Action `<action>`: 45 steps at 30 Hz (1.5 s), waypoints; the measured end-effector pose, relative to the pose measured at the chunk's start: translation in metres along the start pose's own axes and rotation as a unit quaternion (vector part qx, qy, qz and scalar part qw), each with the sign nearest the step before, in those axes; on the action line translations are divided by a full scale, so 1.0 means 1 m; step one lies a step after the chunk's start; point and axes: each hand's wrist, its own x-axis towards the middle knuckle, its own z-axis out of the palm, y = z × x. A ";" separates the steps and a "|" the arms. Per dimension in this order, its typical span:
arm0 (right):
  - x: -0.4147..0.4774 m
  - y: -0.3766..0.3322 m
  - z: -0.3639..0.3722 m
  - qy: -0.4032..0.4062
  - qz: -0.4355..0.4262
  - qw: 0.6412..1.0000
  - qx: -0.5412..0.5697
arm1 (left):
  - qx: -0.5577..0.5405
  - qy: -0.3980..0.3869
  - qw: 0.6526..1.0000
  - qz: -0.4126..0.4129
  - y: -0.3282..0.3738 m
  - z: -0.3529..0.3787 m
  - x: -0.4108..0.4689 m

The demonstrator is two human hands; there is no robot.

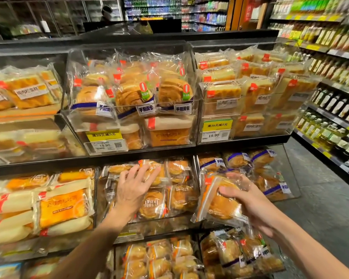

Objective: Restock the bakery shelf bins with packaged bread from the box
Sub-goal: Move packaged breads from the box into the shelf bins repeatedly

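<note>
My right hand (248, 200) grips a clear packet of round bread with an orange stripe (216, 206), held in front of the middle shelf. My left hand (134, 184) reaches into the middle bin (194, 215) of that shelf, fingers spread and resting on the packets of round bread (155, 204) inside. The box is not in view.
Clear acrylic bins on three shelf levels hold packaged bread: an upper bin (133, 150) with yellow price tags, loaf packets (63, 206) at the left, blue-striped packets (270, 174) at the right. A shelf of bottled oil (334, 105) lines the aisle on the right; grey floor (320, 198) lies between.
</note>
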 end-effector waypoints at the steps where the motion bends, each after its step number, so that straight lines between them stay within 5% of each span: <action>1: 0.001 0.000 0.000 -0.006 0.002 1.000 -0.004 | 0.005 -0.008 1.000 -0.001 -0.002 -0.001 -0.001; 8: -0.010 -0.015 0.015 0.005 0.019 1.000 -0.013 | -0.058 -0.088 0.993 -0.061 0.003 -0.004 0.015; 16: -0.002 -0.011 0.018 0.014 0.025 0.999 -0.024 | 0.001 -0.112 0.992 -0.057 0.017 0.000 0.007; 26: 0.001 -0.013 0.027 0.006 0.017 0.999 -0.036 | -0.039 -0.034 0.994 0.101 -0.015 0.014 0.024; 35: -0.006 -0.024 0.039 0.017 0.025 0.998 -0.051 | 0.061 0.029 0.997 0.045 -0.016 0.024 0.024; 45: 0.005 -0.009 0.055 -0.027 0.038 0.996 -0.071 | -0.033 -0.015 0.999 0.008 -0.022 -0.001 0.004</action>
